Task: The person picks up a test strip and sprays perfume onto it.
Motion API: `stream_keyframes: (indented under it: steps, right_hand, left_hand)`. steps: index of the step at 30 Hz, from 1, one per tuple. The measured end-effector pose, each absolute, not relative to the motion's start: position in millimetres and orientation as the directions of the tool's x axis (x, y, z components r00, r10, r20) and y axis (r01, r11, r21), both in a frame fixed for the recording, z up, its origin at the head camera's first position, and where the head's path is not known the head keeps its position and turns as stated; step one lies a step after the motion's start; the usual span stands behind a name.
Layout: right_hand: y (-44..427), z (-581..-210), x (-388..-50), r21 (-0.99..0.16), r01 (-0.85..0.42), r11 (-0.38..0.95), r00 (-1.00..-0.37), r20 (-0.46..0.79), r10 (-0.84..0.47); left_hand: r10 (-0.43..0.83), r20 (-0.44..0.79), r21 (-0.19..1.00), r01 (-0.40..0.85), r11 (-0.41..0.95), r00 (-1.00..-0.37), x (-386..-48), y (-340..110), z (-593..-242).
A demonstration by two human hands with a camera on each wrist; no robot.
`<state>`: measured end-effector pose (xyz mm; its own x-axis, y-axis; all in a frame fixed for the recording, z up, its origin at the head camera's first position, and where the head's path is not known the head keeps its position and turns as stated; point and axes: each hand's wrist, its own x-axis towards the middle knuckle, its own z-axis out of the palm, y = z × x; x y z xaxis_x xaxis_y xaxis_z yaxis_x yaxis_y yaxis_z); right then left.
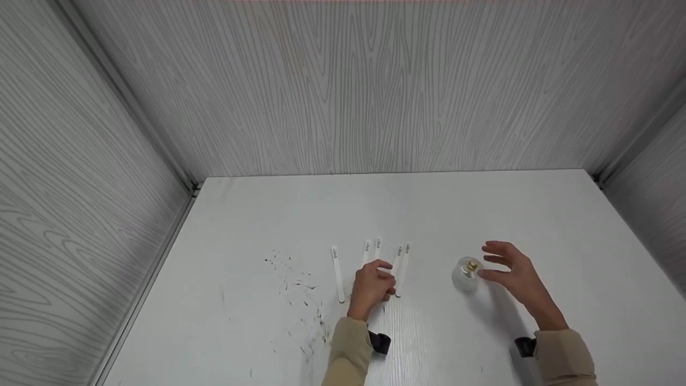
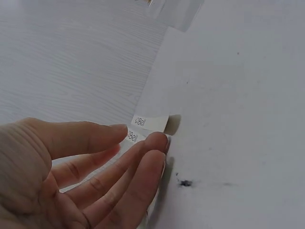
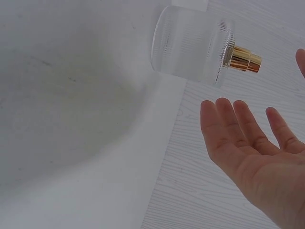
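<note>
Several white paper test strips with small printed lettering lie on the table. A single strip (image 1: 338, 279) is left of my left hand (image 1: 371, 284), and a pair of strips (image 1: 403, 271) is to its right. That hand hovers over the middle strips (image 1: 366, 252) and covers their lower parts. In the left wrist view its thumb and fingers stand apart, with the lettered ends of two strips (image 2: 145, 123) beyond them. A clear glass perfume bottle (image 3: 190, 45) with a gold sprayer top (image 3: 245, 59) stands upright. Just right of it is my right hand (image 1: 512, 273), fingers spread, holding nothing.
The white tabletop (image 1: 257, 214) carries dark specks and smudges (image 1: 308, 305) to the left of the left forearm. Grey wood-grain panels (image 1: 348, 91) rise behind the table and at both sides.
</note>
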<state>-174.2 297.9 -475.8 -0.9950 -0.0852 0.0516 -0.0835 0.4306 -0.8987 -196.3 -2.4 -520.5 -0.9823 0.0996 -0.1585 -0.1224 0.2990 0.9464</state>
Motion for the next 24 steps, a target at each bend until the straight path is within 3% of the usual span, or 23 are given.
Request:
stream_keyframes:
  steps: [10,24]
  right_hand:
    - [296,-477,-174,-0.907,-0.067,0.416,-0.996,0.036,-0.082]
    - [293,-483,-174,-0.898,-0.039,0.439,-0.997,0.003,-0.083]
  left_hand:
    - [-0.024,-0.062,0.851,-0.066,0.52,-0.998,-194,8,-525]
    - [-0.121,-0.028,0.804,-0.094,0.587,-0.992,-188,17,-531]
